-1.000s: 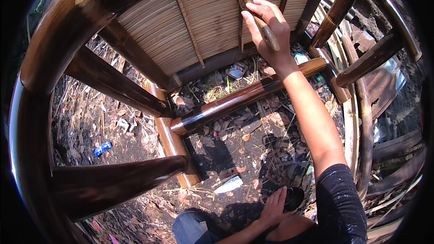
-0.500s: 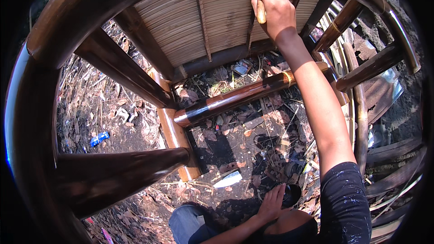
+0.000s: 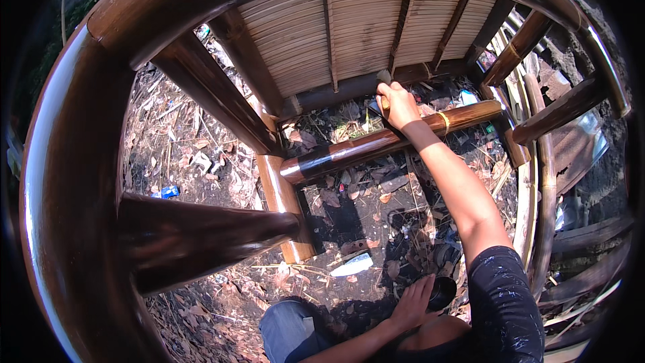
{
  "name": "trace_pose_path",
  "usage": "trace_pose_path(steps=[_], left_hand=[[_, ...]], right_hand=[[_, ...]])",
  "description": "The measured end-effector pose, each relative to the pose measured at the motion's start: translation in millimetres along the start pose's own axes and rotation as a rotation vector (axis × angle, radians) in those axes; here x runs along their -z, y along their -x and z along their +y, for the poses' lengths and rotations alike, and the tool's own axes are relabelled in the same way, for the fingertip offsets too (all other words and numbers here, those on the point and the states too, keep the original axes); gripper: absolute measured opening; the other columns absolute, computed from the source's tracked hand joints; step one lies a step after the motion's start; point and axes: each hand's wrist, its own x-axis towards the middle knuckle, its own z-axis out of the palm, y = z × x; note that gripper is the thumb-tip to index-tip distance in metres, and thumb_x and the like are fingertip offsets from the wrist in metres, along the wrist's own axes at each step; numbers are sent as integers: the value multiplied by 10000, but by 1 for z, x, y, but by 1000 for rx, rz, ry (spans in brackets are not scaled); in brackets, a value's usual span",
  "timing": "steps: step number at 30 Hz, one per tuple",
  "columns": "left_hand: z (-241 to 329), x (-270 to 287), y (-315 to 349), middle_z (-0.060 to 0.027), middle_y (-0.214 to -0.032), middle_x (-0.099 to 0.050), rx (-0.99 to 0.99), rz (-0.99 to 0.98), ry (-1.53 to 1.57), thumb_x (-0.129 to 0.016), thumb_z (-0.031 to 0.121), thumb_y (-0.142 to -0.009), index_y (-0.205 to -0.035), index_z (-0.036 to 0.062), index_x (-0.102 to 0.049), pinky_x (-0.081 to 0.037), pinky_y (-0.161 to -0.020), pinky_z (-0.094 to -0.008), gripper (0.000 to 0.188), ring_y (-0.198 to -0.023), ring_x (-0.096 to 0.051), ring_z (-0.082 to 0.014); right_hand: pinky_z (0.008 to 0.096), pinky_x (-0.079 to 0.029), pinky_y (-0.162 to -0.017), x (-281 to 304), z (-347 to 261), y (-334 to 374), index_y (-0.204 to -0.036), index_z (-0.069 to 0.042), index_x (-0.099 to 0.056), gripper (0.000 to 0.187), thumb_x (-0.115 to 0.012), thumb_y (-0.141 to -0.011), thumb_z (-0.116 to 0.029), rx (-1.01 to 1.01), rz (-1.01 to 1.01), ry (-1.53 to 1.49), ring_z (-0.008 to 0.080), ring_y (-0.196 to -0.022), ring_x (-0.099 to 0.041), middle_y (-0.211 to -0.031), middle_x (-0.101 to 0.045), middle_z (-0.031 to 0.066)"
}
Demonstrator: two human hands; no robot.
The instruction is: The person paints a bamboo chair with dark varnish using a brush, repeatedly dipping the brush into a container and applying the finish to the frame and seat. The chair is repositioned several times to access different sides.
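Observation:
My right hand (image 3: pixel 402 106) is closed round the wooden handle of a paintbrush (image 3: pixel 384 76), its bristle end at the dark lower rail (image 3: pixel 349 90) of a bamboo frame. Above that rail is a pale slatted panel (image 3: pixel 366 30) with thin dark battens. A glossy brown bamboo crossbar (image 3: pixel 363 146) passes beneath my right wrist. My left hand (image 3: pixel 412 304), low beside my knee, is against a dark round container (image 3: pixel 443 292), with fingers curved along its side. What the container holds cannot be made out.
Thick glossy bamboo poles (image 3: pixel 74 161) curve round the left and top. A dark strut (image 3: pixel 208 238) juts in from the left to a lighter bamboo foot bar (image 3: pixel 282 208). Dry leaves, a white scrap (image 3: pixel 352 265) and a blue wrapper (image 3: pixel 166 192) litter the ground. Loose bamboo poles (image 3: pixel 545 195) lie at right.
My right hand has come down with the paintbrush from the upper part of the slatted panel to its lower rail. The view has shifted a little; my left hand remains by the container.

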Motion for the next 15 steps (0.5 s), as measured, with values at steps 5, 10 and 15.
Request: trace_pose_path(steps=[5, 10, 15], left_hand=[[4, -1, 4, -250, -1462, -395, 57, -44, 70, -726, 516, -803, -1552, -46, -159, -362, -1090, -459, 1094, -1332, -424, -387], [2, -7, 0, -242, -1465, -397, 22, 14, 47, -724, 499, -810, -1556, -43, -146, -365, -1079, -450, 1089, -1318, -432, -380], [-3, -8, 4, -244, -1472, -393, 31, 20, 102, -707, 519, -815, -1554, -46, -158, -373, -1069, -451, 1081, -1309, -439, -382]], right_hand=[[476, -544, -715, 6, 17, 2, -974, -93, -623, 115, -674, -894, -159, -67, 347, -173, 392, -840, -661, -899, -645, 164], [362, -538, -805, -15, -76, -3, -990, -68, -687, 150, -713, -877, -164, -65, 20, -725, 317, -895, -691, -977, -701, 160], [349, -557, -817, 30, -143, -50, -1029, -53, -697, 176, -737, -873, -123, 186, 481, -739, 276, -924, -693, -1039, -692, 131]])
